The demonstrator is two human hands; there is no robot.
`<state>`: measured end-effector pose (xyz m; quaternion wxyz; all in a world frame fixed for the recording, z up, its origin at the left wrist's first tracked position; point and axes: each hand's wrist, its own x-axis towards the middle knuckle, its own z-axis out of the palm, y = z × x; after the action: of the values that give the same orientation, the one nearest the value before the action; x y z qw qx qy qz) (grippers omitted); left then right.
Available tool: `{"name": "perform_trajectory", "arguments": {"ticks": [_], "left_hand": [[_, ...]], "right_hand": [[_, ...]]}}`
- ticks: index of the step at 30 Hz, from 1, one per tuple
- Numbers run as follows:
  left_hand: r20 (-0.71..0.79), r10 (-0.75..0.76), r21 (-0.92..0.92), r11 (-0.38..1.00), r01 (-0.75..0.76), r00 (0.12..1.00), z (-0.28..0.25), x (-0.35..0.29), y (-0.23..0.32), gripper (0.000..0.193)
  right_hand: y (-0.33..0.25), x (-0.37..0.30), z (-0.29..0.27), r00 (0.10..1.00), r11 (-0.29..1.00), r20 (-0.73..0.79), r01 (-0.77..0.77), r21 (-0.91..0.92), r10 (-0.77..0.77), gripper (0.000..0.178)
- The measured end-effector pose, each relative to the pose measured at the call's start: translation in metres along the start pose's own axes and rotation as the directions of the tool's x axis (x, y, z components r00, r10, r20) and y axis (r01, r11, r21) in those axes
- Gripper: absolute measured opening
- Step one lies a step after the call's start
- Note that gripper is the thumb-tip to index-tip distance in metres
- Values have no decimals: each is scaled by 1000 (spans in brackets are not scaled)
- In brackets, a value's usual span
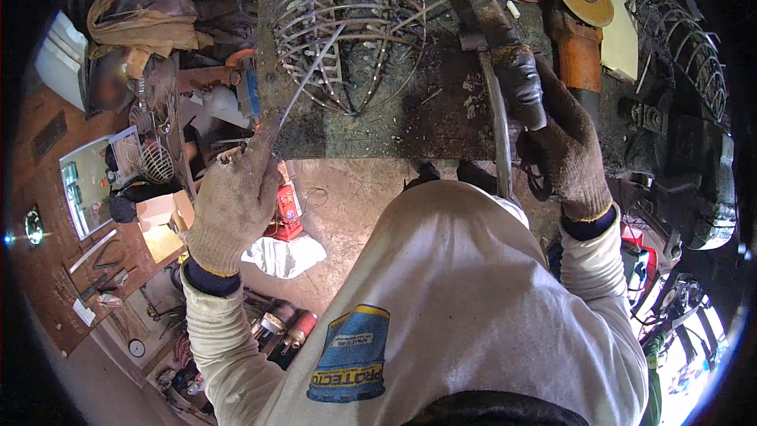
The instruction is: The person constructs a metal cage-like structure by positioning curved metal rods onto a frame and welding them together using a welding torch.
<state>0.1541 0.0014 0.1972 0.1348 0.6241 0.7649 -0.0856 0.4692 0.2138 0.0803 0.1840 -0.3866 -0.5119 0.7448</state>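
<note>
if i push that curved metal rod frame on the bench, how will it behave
The rod frame would probably shift as one stiff piece, since it looks like metal joined at its crossings. Its open gaps suggest it may be fairly light for its size.

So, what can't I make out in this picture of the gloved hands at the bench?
Head view: near end of the thin rod, hidden in the grip of the left hand.
Head view: some fingers of the right hand, hidden by the hand itself and the dark handle.
Head view: whether the rod's tip touches the wire frame; too fine to tell.
Head view: details of the clutter at lower right, lost in glare and dark rim.
</note>
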Motion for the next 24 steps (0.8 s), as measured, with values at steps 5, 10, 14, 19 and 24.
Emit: {"name": "perform_trajectory", "arguments": {"ticks": [5, 10, 14, 19, 24], "left_hand": [[36, -43, -20, 999, 44, 998, 0, 0, -2, 53], [127, 27, 127, 991, -44, 992, 4, -3, -12, 39], [-81, 332, 388, 879, -276, 940, 15, -8, -26, 52], [-20, 429, 549, 760, -348, 903, 13, -11, -27, 32], [0, 236, 396, 892, -217, 972, 5, -5, -11, 25]], "right_hand": [[8, 2, 7, 998, 997, -49, 49, 61, -46, 63], [5, 3, 10, 999, 999, -48, 25, 35, -24, 64], [2, 4, 5, 999, 997, 2, -47, -63, 47, 60], [7, 6, 12, 995, 995, -34, 92, -31, -93, 62], [6, 3, 10, 997, 998, -38, 65, 15, -64, 61]]}}
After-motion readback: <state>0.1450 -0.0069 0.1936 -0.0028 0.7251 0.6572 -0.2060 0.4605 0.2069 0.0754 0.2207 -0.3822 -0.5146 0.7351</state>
